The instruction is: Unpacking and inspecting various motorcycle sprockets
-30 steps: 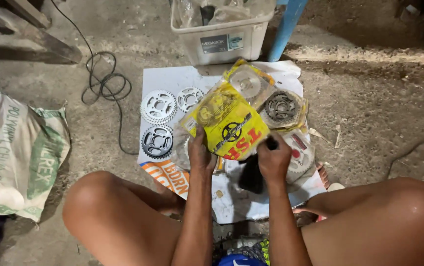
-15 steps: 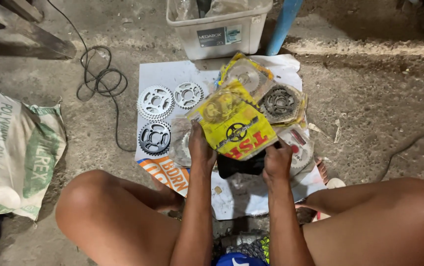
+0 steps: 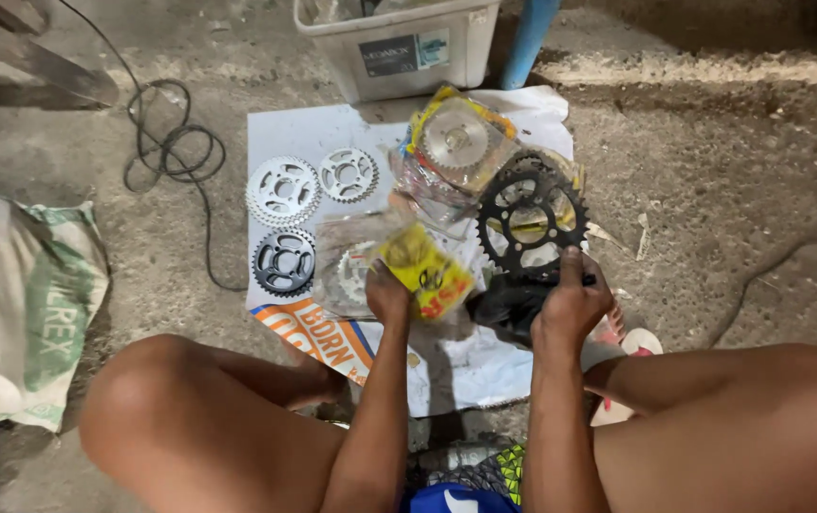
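Head view: me seated over spread sprockets.
Left hand (image 3: 387, 290): clamped on yellow packet (image 3: 424, 271) — blurred.
Right hand (image 3: 568, 306): closed around black sprocket (image 3: 530, 217), which stands just ahead of it, tilted up.

The yellow sprocket package (image 3: 424, 273) is a flat clear-plastic pack with a yellow printed card, blurred, tilted, pinched at its near edge over the white sheet. The black sprocket (image 3: 532, 217) is a toothed ring with cut-out spokes, standing raised just right of the package, its lower edge gripped with dark wrapping.
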